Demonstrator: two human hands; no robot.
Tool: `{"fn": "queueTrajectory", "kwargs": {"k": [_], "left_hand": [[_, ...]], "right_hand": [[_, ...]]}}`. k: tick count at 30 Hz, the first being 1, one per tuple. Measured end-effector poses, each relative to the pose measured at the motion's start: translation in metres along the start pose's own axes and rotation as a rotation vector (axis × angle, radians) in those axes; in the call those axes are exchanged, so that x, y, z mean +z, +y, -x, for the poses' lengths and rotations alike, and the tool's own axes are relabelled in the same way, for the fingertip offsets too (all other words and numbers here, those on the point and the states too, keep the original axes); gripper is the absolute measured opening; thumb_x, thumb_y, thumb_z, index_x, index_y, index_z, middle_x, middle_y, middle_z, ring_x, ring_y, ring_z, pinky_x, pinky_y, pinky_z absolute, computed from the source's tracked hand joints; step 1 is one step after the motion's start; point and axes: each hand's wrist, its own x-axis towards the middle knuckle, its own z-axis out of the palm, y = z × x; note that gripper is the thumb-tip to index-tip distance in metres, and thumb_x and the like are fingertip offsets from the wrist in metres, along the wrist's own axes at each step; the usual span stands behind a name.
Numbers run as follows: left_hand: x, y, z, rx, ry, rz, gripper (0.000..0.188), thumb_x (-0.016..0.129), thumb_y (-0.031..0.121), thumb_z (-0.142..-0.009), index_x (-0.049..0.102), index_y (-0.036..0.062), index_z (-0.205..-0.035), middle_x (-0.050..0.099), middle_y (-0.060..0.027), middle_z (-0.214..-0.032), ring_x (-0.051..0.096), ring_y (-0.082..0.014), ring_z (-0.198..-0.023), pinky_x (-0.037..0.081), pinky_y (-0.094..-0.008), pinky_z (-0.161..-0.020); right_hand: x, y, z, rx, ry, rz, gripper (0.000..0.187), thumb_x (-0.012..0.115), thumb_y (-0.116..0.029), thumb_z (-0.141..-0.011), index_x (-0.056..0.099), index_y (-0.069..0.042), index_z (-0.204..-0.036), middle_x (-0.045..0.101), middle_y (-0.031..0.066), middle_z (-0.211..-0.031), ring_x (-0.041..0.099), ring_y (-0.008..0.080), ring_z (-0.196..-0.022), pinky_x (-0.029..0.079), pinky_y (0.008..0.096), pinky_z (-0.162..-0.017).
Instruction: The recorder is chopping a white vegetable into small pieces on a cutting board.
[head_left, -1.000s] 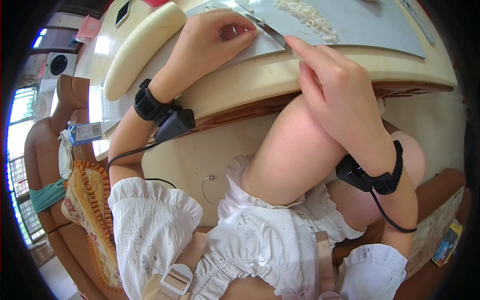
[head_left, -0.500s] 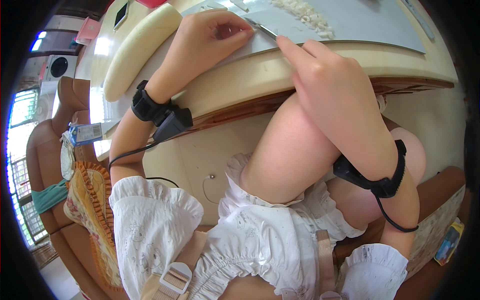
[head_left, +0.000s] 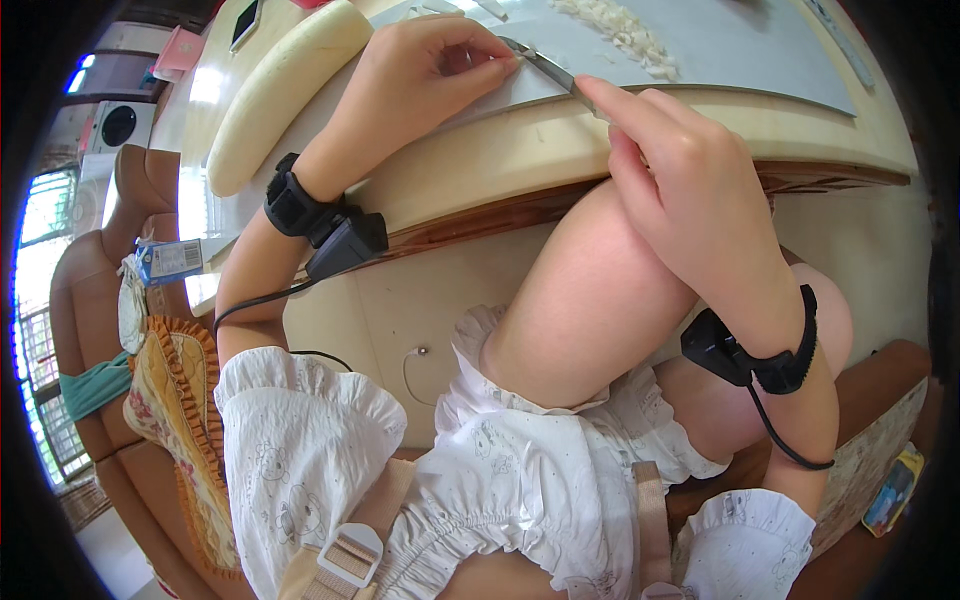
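My left hand (head_left: 425, 85) is over the near edge of a grey board (head_left: 740, 60), thumb and forefinger pinched together. What lies in that pinch, if anything, is too small to make out. From the right, my right hand (head_left: 690, 165) grips a slim, slightly curved metal tool (head_left: 548, 68), its pointed end just beside my left fingertips. Whether it is a small blade or tweezers does not show clearly. Beyond the tool, a heap of small white chips (head_left: 625, 38) lies on the board. A few pale strips (head_left: 432, 8) rest behind my left hand.
A long, smooth cream-coloured object (head_left: 285, 95) lies left of my left hand. Farther off are a phone (head_left: 246, 25) and a pink bin (head_left: 178, 52). A ruler-like strip (head_left: 838, 42) sits on the board's right. Wrist devices (head_left: 345, 245) with cables hang at both forearms.
My right hand has shifted slightly right and down, its thumb now showing more. More of the metal tool is visible, at a steeper slant. My left hand keeps its pinch.
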Motion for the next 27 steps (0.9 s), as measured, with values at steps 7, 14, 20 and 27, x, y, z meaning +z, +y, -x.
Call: {"fn": "queueTrajectory", "kwargs": {"k": [7, 14, 20, 27], "left_hand": [[0.000, 0.001, 0.000, -0.013, 0.000, 0.006, 0.011, 0.075, 0.009, -0.092, 0.076, 0.0008, -0.100, 0.071, -0.0013, -0.087, 0.059, -0.0082, -0.080, 0.050, -0.0239, -0.076], [-0.001, 0.000, -0.003, 0.056, 0.004, -0.022, 0.011, 0.075, 0.009, -0.092, 0.076, 0.0003, -0.099, 0.071, -0.0018, -0.087, 0.059, -0.0085, -0.080, 0.050, -0.0246, -0.076], [0.001, 0.004, -0.001, -0.041, 0.002, -0.011, 0.012, 0.076, 0.009, -0.091, 0.076, 0.0001, -0.099, 0.071, -0.0015, -0.086, 0.059, -0.0082, -0.079, 0.050, -0.0244, -0.076], [0.000, 0.003, 0.000, -0.001, 0.004, 0.020, 0.012, 0.076, 0.009, -0.091, 0.076, -0.0002, -0.099, 0.071, -0.0022, -0.085, 0.059, -0.0084, -0.078, 0.050, -0.0243, -0.074]], "right_hand": [[0.001, -0.001, 0.000, -0.004, -0.002, -0.020, 0.044, 0.061, 0.004, -0.089, 0.066, -0.005, -0.131, 0.065, 0.0161, -0.091, 0.064, 0.0339, -0.075, 0.051, 0.0415, -0.069], [0.002, -0.005, -0.006, -0.005, -0.050, 0.094, 0.042, 0.063, 0.001, -0.089, 0.066, -0.005, -0.130, 0.066, 0.0172, -0.092, 0.065, 0.0366, -0.077, 0.052, 0.0435, -0.069], [0.004, -0.007, -0.006, 0.063, -0.053, 0.132, 0.040, 0.062, 0.000, -0.091, 0.065, -0.004, -0.130, 0.068, 0.0176, -0.097, 0.066, 0.0372, -0.080, 0.052, 0.0445, -0.070], [0.000, -0.004, -0.001, -0.003, 0.010, 0.000, 0.042, 0.061, 0.002, -0.090, 0.065, -0.006, -0.131, 0.068, 0.0167, -0.095, 0.065, 0.0348, -0.077, 0.052, 0.0417, -0.069]]}}
